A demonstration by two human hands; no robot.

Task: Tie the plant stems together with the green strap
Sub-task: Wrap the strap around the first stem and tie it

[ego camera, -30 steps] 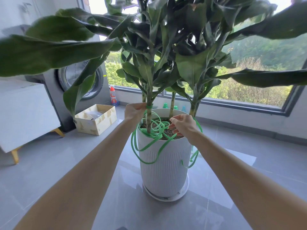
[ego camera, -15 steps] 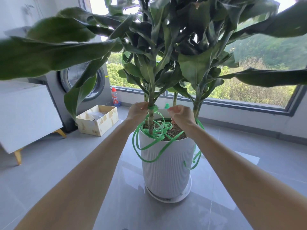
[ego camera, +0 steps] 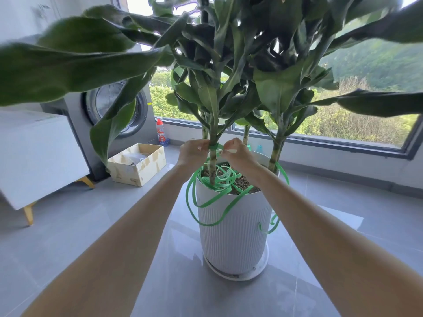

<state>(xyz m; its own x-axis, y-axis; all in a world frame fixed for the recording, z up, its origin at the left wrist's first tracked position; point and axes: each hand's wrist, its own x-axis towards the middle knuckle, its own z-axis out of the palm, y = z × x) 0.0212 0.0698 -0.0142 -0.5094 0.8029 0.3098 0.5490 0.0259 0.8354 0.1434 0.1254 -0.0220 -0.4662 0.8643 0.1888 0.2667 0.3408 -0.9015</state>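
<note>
Now the left hand [ego camera: 193, 152] and right hand [ego camera: 238, 154] are pinching the flat green plastic strap [ego camera: 214, 147] around a slim banded stem [ego camera: 212, 164], ideally tightening evenly.

No legible text; label on the red-capped bottle [ego camera: 161, 134] by the window too blurred

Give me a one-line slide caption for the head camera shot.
Left hand and right hand hold the green strap around a plant stem above the white pot.

Ribbed white plastic pot [ego camera: 233, 234], glossy grey floor tiles [ego camera: 91, 225].
</note>
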